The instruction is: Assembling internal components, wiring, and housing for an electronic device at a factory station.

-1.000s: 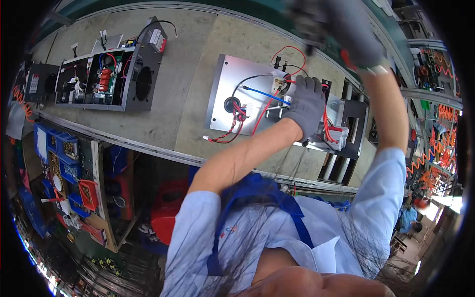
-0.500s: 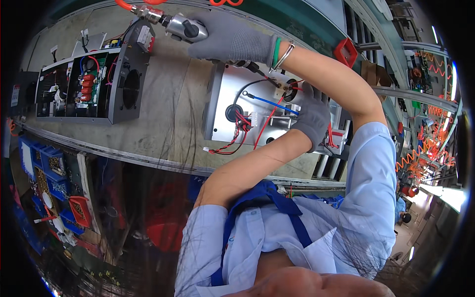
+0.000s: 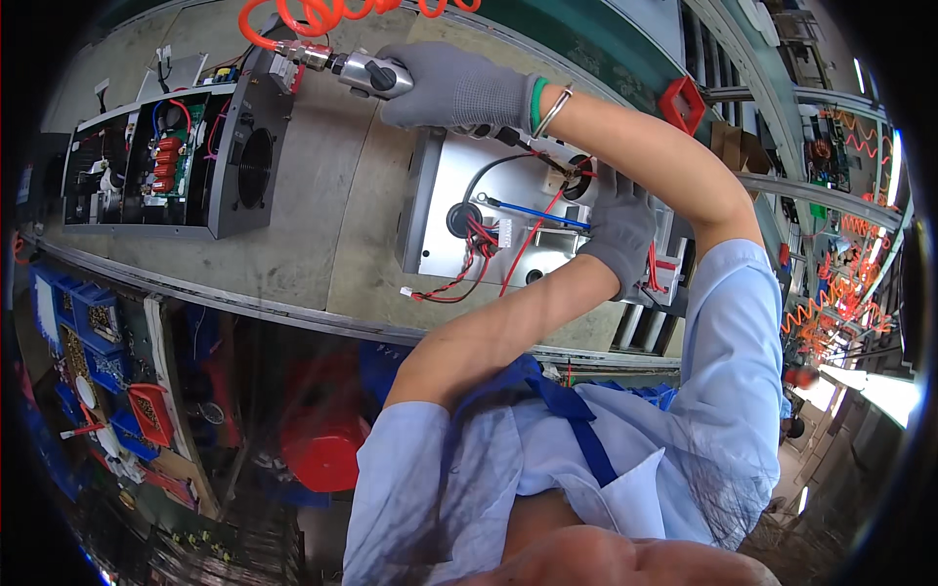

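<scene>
My right hand [image 3: 445, 86], in a grey knit glove, is closed around a silver air screwdriver [image 3: 379, 76]. Its shaft points right and down at a small terminal block [image 3: 557, 179] on a shiny metal panel [image 3: 445, 249]. Beside that block my left hand [image 3: 622, 220], gloved too, is bent over the panel's right part. The right forearm partly covers its fingers, so what they grip is hidden. A blue cable [image 3: 537, 210] with a ring lug runs to the left hand. Red wires [image 3: 523, 256] and a white connector [image 3: 504, 232] lie across the panel.
Left on the bench stands an open grey casing [image 3: 223, 161] with a fan and circuit boards. An orange coiled hose [image 3: 322, 15] feeds the screwdriver. Blue bins [image 3: 103, 322] of small parts sit below the bench edge, near a red stool [image 3: 322, 449]. Rollers [image 3: 645, 327] lie to the right.
The right hand and screwdriver have shifted slightly right and down in the picture, with more orange hose showing. The blue cable's lug end sits a little lower. The left hand stays at the same place.
</scene>
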Action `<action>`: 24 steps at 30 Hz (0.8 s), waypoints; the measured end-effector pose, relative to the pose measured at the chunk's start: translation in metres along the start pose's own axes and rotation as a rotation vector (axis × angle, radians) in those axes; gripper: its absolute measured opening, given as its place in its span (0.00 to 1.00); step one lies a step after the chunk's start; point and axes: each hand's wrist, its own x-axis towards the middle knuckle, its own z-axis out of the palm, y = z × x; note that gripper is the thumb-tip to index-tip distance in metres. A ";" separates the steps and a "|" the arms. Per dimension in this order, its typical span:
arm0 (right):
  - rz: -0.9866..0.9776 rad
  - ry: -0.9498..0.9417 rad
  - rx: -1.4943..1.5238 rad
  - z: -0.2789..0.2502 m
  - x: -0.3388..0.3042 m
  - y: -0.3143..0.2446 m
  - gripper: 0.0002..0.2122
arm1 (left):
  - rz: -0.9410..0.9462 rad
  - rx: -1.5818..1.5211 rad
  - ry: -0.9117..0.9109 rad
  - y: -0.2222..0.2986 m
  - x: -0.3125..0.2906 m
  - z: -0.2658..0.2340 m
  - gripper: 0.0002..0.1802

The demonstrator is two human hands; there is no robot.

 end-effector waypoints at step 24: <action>-0.209 0.227 -0.175 -0.079 -0.069 -0.041 0.22 | 0.144 -0.058 -0.074 0.001 0.005 -0.016 0.43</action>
